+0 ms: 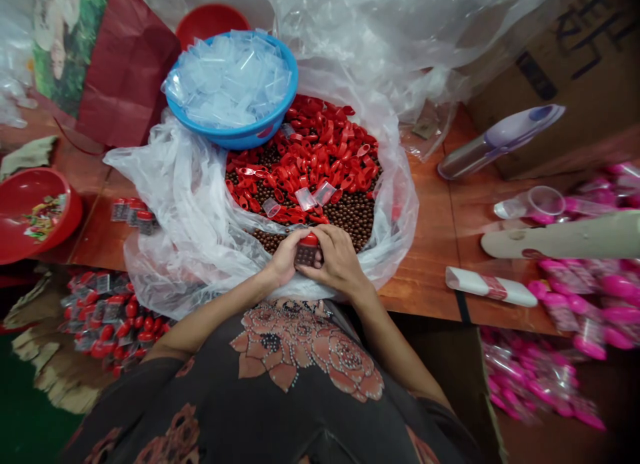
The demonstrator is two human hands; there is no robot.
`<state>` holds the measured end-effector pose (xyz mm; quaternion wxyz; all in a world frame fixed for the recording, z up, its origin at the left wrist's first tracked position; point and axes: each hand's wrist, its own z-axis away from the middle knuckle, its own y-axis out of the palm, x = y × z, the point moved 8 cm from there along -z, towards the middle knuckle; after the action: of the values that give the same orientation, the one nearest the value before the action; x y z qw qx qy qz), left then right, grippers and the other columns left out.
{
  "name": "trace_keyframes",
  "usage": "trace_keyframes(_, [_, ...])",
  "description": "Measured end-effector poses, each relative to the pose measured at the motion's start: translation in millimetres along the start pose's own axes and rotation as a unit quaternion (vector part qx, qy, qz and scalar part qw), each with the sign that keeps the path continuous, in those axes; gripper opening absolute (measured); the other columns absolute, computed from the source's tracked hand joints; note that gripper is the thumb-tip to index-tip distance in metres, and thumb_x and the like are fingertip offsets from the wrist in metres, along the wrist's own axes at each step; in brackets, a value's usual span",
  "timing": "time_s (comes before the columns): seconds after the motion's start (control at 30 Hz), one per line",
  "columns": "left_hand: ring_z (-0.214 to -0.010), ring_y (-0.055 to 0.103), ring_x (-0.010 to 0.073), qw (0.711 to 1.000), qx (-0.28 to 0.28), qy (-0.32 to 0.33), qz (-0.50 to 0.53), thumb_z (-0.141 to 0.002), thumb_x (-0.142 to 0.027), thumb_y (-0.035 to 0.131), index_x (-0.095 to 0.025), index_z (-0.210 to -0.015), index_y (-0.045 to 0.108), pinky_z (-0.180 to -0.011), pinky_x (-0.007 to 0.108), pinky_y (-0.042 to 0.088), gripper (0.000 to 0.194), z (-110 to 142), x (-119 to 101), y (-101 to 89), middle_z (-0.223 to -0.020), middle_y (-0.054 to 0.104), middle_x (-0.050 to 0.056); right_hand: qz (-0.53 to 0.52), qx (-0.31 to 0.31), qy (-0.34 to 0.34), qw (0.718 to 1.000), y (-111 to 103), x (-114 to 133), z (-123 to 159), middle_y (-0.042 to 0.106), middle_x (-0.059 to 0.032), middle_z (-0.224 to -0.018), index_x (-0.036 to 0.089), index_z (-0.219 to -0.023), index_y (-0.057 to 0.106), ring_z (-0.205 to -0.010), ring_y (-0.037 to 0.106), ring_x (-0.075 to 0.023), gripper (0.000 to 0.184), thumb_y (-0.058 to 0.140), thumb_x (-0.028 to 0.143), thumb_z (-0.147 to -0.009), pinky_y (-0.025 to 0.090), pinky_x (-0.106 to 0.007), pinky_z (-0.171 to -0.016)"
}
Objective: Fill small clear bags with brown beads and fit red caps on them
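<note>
"From the head camera, where is the piece in hand?"

"Between both hands: a small clear plastic box with a red cap (307,252), filled with dark brown balls, capped end pointing away from the body."

"And the fingers?"

"The left hand (286,257) is closed on its left side, fingertips up by the cap. The right hand (343,259) wraps the other side, its thumb along the near end. The gap is narrow, just the box's width."

"What's under it?"

"The near edge of a large translucent white plastic bag (175,197), spread open on an orange-brown wooden table (430,234). Just beyond the fingers lie loose round brown balls (353,219), with glossy red plastic scoop-shaped pieces (320,154) heaped farther back."

"And behind on the left?"

"A round blue plastic bowl (240,140), piled with clear plastic cases (235,77), well apart from both hands."
</note>
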<state>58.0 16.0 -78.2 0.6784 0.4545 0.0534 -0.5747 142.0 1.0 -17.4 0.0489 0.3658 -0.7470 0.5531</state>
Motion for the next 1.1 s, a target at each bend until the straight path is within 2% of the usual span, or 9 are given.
trace_keyframes(0.13, [-0.043,0.046,0.0112,0.999,0.004,0.043,-0.008,-0.084,-0.050,0.049,-0.017,-0.073,0.060,-0.045,0.026,0.037,0.036,3,-1,6.4,-0.049,0.052,0.000,0.019,-0.011,-0.027,0.999,-4,6,-5,0.061,-0.0140,-0.121,0.021,-0.131,0.045,-0.118,0.054,-0.0326,0.064,0.064,0.048,-0.077,0.037,-0.053,-0.106])
trace_keyframes(0.27, [-0.036,0.038,0.0097,0.997,-0.017,0.071,-0.021,-0.081,-0.050,0.050,-0.018,-0.108,0.061,-0.040,0.024,0.029,0.043,9,-5,6.8,-0.045,0.045,-0.006,0.026,0.010,-0.043,0.999,1,9,-7,0.065,-0.0115,-0.118,0.024,-0.124,0.051,-0.114,0.058,-0.0305,0.055,0.063,0.049,-0.077,0.033,-0.052,-0.108])
trace_keyframes(0.37, [-0.035,0.037,0.0100,0.997,-0.026,0.069,-0.009,-0.079,-0.052,0.051,-0.016,-0.117,0.058,-0.040,0.023,0.029,0.053,11,-4,1.6,-0.044,0.045,-0.007,0.032,0.011,-0.053,0.998,3,12,-8,0.066,-0.0115,-0.118,0.023,-0.122,0.052,-0.113,0.059,-0.0294,0.053,0.063,0.049,-0.077,0.032,-0.050,-0.109])
trace_keyframes(0.5, [-0.041,0.047,0.0118,0.997,-0.028,0.066,-0.002,-0.085,-0.056,0.047,-0.015,-0.110,0.062,-0.045,0.025,0.038,0.050,9,-5,-9.2,-0.052,0.055,-0.002,0.024,0.005,-0.042,0.999,4,14,-11,0.065,-0.0123,-0.119,0.021,-0.127,0.049,-0.115,0.057,-0.0289,0.058,0.064,0.047,-0.077,0.033,-0.050,-0.110])
trace_keyframes(0.6, [-0.047,0.053,0.0129,0.998,-0.026,0.059,-0.008,-0.086,-0.066,0.044,-0.015,-0.096,0.066,-0.049,0.026,0.043,0.056,7,-5,-13.6,-0.058,0.061,0.003,0.032,-0.002,-0.027,0.999,3,15,-12,0.061,-0.0148,-0.124,0.016,-0.134,0.043,-0.118,0.054,-0.0294,0.067,0.063,0.049,-0.079,0.034,-0.049,-0.109])
trace_keyframes(0.7, [-0.044,0.050,0.0106,0.997,-0.034,0.066,-0.024,-0.085,-0.066,0.048,-0.015,-0.077,0.063,-0.045,0.023,0.039,0.054,7,-7,-13.9,-0.053,0.056,0.002,0.046,0.002,-0.020,0.999,4,16,-13,0.059,-0.0175,-0.126,0.012,-0.138,0.039,-0.120,0.052,-0.0303,0.074,0.062,0.051,-0.080,0.036,-0.048,-0.107])
trace_keyframes(0.77, [-0.041,0.044,0.0088,0.995,-0.041,0.082,-0.030,-0.085,-0.061,0.050,-0.015,-0.073,0.060,-0.042,0.021,0.035,0.048,9,-10,-12.7,-0.048,0.051,-0.001,0.052,0.002,-0.034,0.998,4,20,-15,0.060,-0.0175,-0.123,0.011,-0.133,0.044,-0.117,0.053,-0.0303,0.069,0.063,0.051,-0.079,0.037,-0.047,-0.105])
trace_keyframes(0.97, [-0.035,0.036,0.0086,0.995,-0.023,0.097,-0.007,-0.085,-0.053,0.046,-0.016,-0.107,0.063,-0.037,0.020,0.027,0.047,14,-14,-12.7,-0.044,0.045,-0.006,0.059,-0.003,-0.097,0.994,4,33,-25,0.068,-0.0134,-0.107,0.015,-0.115,0.056,-0.104,0.059,-0.0276,0.048,0.060,0.044,-0.078,0.035,-0.044,-0.103])
trace_keyframes(1.1, [-0.034,0.037,0.0087,0.994,-0.039,0.099,-0.005,-0.085,-0.053,0.048,-0.016,-0.117,0.060,-0.036,0.019,0.028,0.050,16,-13,-17.4,-0.043,0.044,-0.007,0.050,0.001,-0.101,0.994,8,35,-26,0.069,-0.0119,-0.102,0.015,-0.111,0.058,-0.101,0.060,-0.0264,0.045,0.060,0.045,-0.078,0.035,-0.044,-0.103])
